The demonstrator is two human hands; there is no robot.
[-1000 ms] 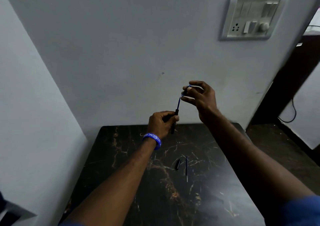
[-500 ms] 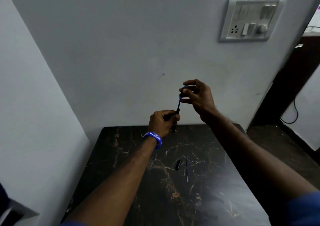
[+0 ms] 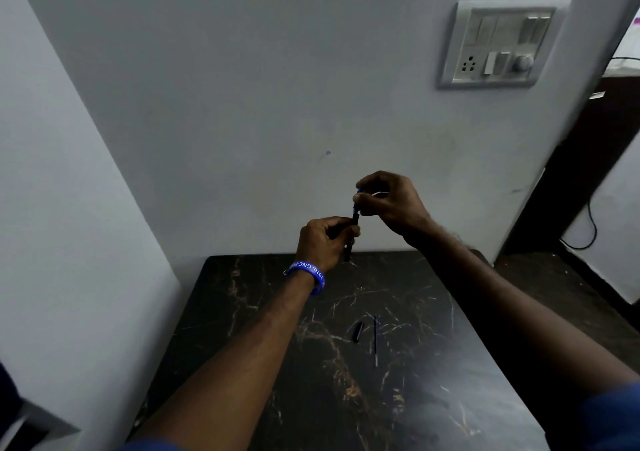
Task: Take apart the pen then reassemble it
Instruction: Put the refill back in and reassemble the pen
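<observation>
Above the tabletop's (image 3: 242, 312) far edge, the left hand (image 3: 320, 243), blue wristband (image 3: 306, 274) on its wrist, is clenched around the dark pen barrel (image 3: 350, 239). The right hand (image 3: 391, 201) pinches the barrel's blue upper end. Mid-tabletop lie a small black piece (image 3: 357, 331) and, just right of it, a thin refill (image 3: 375, 341).

A dark marble-patterned counter (image 3: 242, 312) with pale and amber veins stands against the far wall. Near its middle lie two loose pieces: a short black pen cap (image 3: 357, 332) and, just to its right, a thin refill (image 3: 375, 341), lying apart from each other.
</observation>
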